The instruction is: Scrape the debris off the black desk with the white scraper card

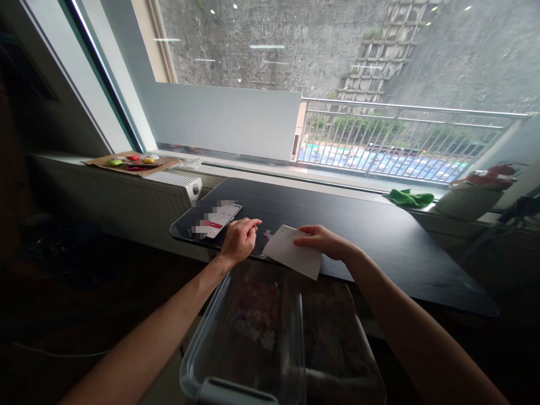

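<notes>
My right hand (318,242) grips a white card (291,253) by its right side, thumb on top. It is tilted over the front edge of the black table (358,236), with a small round mark near its upper corner. My left hand (241,239) is just left of the card, fingers curled and pressed together; whatever they hold, if anything, is hidden. Small clear and pinkish scraps (267,234) lie between the hands. Below them is a clear plastic box (300,337) with several pale and reddish small pieces (257,320) inside, dim in shadow.
A phone (217,220) with a lit timer screen lies left of my left hand. Beyond the table are a white radiator (169,180), cardboard (101,161) with colourful pieces, a green cloth (409,198) and a window ledge (270,175). A brownish surface (337,332) is beside the box.
</notes>
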`<state>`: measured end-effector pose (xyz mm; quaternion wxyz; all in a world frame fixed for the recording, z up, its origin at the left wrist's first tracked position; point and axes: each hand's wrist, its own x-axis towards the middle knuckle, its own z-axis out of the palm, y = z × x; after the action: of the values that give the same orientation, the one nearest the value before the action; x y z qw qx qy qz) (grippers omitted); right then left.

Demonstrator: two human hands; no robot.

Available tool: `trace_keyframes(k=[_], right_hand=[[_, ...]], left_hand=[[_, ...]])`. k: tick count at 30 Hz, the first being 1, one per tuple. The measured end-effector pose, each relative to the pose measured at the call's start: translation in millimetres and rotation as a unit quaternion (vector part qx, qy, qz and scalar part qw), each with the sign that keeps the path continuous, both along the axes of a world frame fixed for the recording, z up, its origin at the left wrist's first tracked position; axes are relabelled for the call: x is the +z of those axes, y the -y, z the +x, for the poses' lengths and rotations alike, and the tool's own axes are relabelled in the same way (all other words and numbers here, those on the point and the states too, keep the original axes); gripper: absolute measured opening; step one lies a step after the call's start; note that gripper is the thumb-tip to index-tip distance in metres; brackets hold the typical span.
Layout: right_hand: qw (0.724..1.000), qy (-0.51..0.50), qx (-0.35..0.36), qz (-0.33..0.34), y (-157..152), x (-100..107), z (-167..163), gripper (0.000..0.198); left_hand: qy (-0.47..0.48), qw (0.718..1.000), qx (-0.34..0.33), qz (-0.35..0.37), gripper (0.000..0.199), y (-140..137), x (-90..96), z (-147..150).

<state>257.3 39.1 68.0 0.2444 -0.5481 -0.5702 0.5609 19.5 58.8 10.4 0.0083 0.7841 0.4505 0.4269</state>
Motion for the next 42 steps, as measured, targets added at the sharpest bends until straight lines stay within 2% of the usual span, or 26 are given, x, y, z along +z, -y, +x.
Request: trace_keyframes(k=[9, 11, 14, 17, 22, 28, 35, 42], right_hand=[[0.998, 0.009, 0.068, 0.003, 11.1, 11.0, 5.5, 0.034], [0.999, 0.01, 0.036, 0.029, 10.4, 13.4, 9.2, 0.035], [0.995, 0.024, -0.05, 0.082, 4.7, 13.7, 13.0, 0.034], [0.989, 0.052, -0.087, 0.104, -0.9, 11.9, 11.4, 0.031], [0.992, 0.068, -0.064, 0.089, 1.3, 14.8, 4.3, 0.029], [0.989, 0.087, -0.075, 0.091, 3.3, 18.7, 5.7, 0.026], [0.997, 0.047, -0.033, 0.042, 2.1, 9.9, -2.5, 0.031], [0.999, 0.036, -0.001, 0.032, 3.9, 11.5, -15.3, 0.026]], left_hand=[[0.003, 1.0, 0.0, -0.006, 0.026, 1.1, 1.2, 0.1], [0.001, 1.0, 0.002, -0.007, 0.026, 1.0, 0.9, 0.0], [-0.003, 1.0, 0.007, -0.008, 0.027, 0.8, 0.2, -0.1], [-0.005, 1.0, 0.006, -0.009, 0.027, 0.5, -0.5, -0.5], [0.0, 1.0, 0.009, -0.01, 0.027, 0.2, -0.7, -0.6], [0.0, 1.0, 0.008, -0.013, 0.029, 1.0, 1.0, 0.5], [-0.002, 1.0, 0.007, -0.015, 0.028, 1.1, 1.1, 0.1], [-0.001, 1.0, 0.008, -0.017, 0.028, 0.5, 1.1, 0.1]])
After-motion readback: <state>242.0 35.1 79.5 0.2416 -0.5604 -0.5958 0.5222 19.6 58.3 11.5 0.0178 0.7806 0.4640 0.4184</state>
